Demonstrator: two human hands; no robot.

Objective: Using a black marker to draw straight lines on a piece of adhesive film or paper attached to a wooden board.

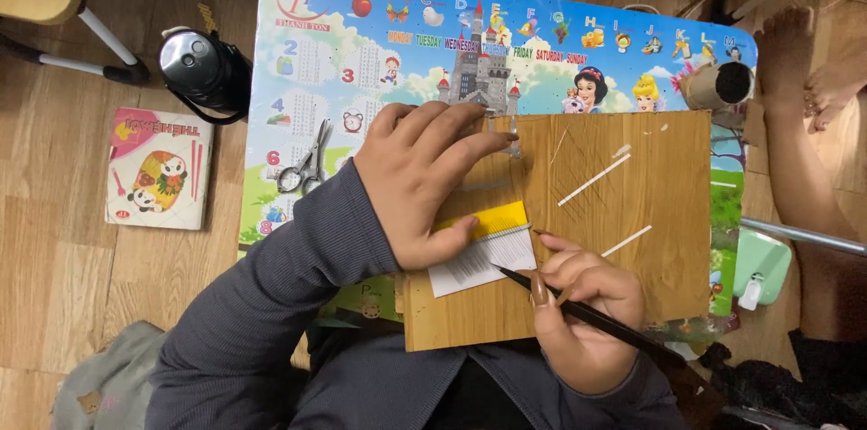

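At the far left, toward nine o'clock, a small pink-and-white illustrated booklet (159, 168) is seen lying on the wooden floor (54, 240), with a black round-lidded flask (204, 70) just above it at about ten o'clock. A pair of small metal scissors (308, 164) is laid on the brightly printed low worktop (361, 23), just left of the left hand (423, 179).

The left hand is spread flat, palm down, fingers extended toward one o'clock; a clear plastic ruler (492, 179) is pressed under its fingertips, and its thumb rests on the edge of a yellow-and-white paper strip (486, 245). This strip lies near the centre of a square wood-grain board (632, 240) that is set on the worktop.

At about five o'clock from the strip, the right hand (582, 317) is curled closed around a slim black pen-like tool (578, 311), gripped between thumb and fingers; its tip is pointed toward ten o'clock and touches the strip's lower right edge. Two thin white sticks (593, 180) are seen lying on the board beyond, toward two o'clock.

At the far right, near the worktop's top corner, a brown cardboard tube (718, 85) rests on its side, and a pale green plastic object (759, 266) lies by the board's right edge.
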